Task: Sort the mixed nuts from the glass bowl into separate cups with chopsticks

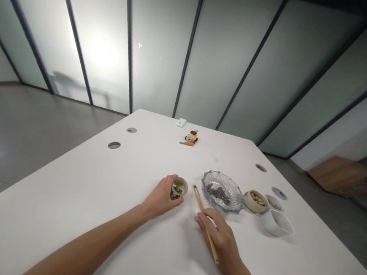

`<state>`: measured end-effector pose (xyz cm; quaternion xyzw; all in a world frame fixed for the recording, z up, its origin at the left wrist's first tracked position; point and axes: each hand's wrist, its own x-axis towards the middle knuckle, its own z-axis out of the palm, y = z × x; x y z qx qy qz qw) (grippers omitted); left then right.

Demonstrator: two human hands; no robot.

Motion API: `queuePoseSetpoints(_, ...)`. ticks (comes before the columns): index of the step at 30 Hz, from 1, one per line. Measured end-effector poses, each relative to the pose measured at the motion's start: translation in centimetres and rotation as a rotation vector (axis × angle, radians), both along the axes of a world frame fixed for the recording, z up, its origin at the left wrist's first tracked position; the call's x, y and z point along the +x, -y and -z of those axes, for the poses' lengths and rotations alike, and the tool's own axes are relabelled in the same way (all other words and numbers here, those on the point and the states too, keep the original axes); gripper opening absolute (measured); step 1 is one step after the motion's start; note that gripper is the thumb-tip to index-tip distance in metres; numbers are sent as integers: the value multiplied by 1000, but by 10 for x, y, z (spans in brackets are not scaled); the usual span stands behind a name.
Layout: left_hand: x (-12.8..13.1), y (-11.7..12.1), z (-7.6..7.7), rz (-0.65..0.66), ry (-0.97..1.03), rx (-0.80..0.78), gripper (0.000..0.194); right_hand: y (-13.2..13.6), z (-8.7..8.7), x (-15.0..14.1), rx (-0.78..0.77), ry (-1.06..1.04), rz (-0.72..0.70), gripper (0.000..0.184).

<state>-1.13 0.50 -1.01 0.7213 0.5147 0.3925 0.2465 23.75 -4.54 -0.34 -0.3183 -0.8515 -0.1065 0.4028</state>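
Reaching fwd from lower left, left hand (161, 198) lies low on the white counter (80, 197), fingers curled in a closed grip round a small cup (179, 187) w/ dark bits inside; cup upright. Right hand (218, 235) rests palm-down, grip pinched on chopsticks (204, 222), tips pointing up-left between cup & glass dish (222, 192). Dish holds dark beans, just right of the tips. Further right: nut bowl (255, 200), white square dish (277, 223).

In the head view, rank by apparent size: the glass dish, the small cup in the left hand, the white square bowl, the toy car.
1. glass dish
2. white square bowl
3. small cup
4. toy car, though it sits farthest away, so its rank is unsure.
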Motion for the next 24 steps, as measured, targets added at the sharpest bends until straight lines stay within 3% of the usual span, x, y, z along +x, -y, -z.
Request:
queuePoseSetpoints(7,0,-1,-1,4,-13,-10,66,-2,-5,0,-93,-97,0,14)
queuePoseSetpoints(24,1,-1,-1,-2,-25,14,63,-13,-3,1,-89,-107,-15,14)
